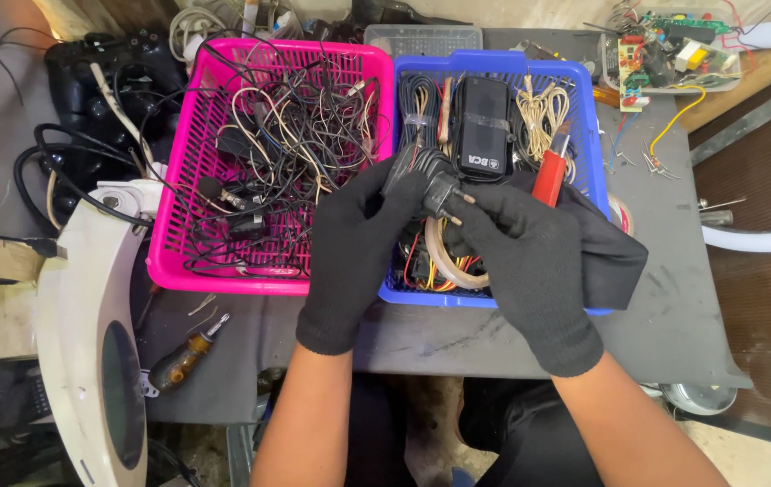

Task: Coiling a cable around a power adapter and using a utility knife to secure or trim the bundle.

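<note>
Left hand [355,248] and right hand [519,261], black-gloved, both closed on a black plug with bundled cord [430,180], held over the blue basket [493,65]. Basket contents below the hands largely hidden. Beyond-left: pink basket [182,207], tangled wires. Far right: tray, possibly circuit boards [665,45].
</note>
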